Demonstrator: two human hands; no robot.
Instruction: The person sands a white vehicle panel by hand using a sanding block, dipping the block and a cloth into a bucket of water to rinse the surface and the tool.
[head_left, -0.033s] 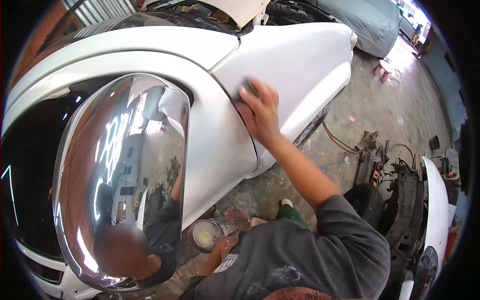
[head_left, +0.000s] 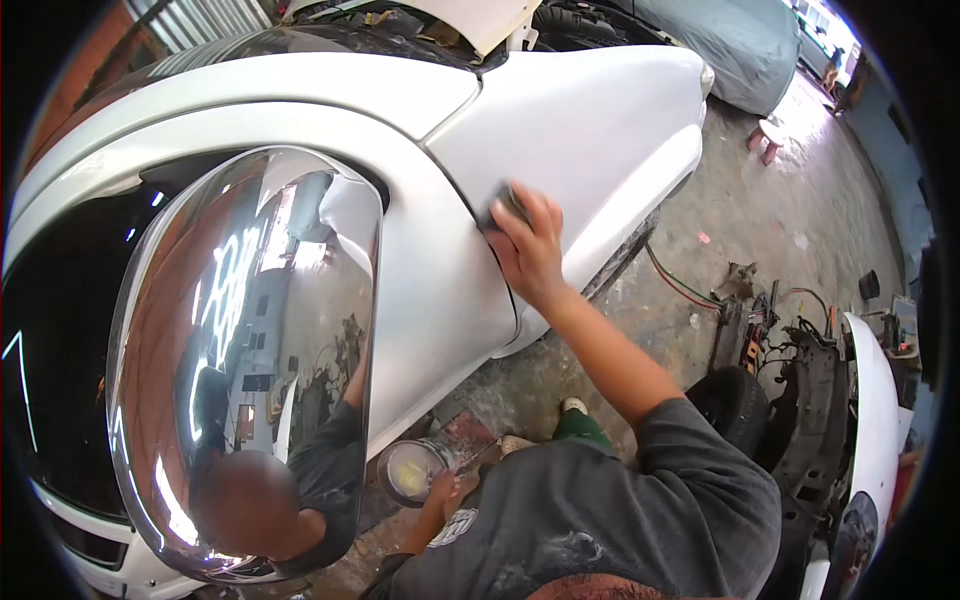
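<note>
My right hand (head_left: 535,245) grips a dark sanding block (head_left: 508,205), which rests on the pale fender (head_left: 580,140) beside its curved seam with the white door pillar area. Low in the view, my left hand (head_left: 445,490) has its fingers curled beside a bucket (head_left: 410,470) holding cloudy water and a yellowish lump; what that hand holds, if anything, is too small to make out. A large chrome mirror cover (head_left: 240,330) stands out at the left, reflecting a person and the workshop.
A covered vehicle (head_left: 730,50) is behind at upper right, with a small stool (head_left: 770,135) nearby. Red and green hoses (head_left: 680,280) lie on the concrete floor. A tyre (head_left: 730,400), loose dark metal parts (head_left: 800,400) and a white bumper (head_left: 870,420) line the right side.
My right hand and the block have moved a little downward and to the right along the panel. My left hand looks almost unchanged.
</note>
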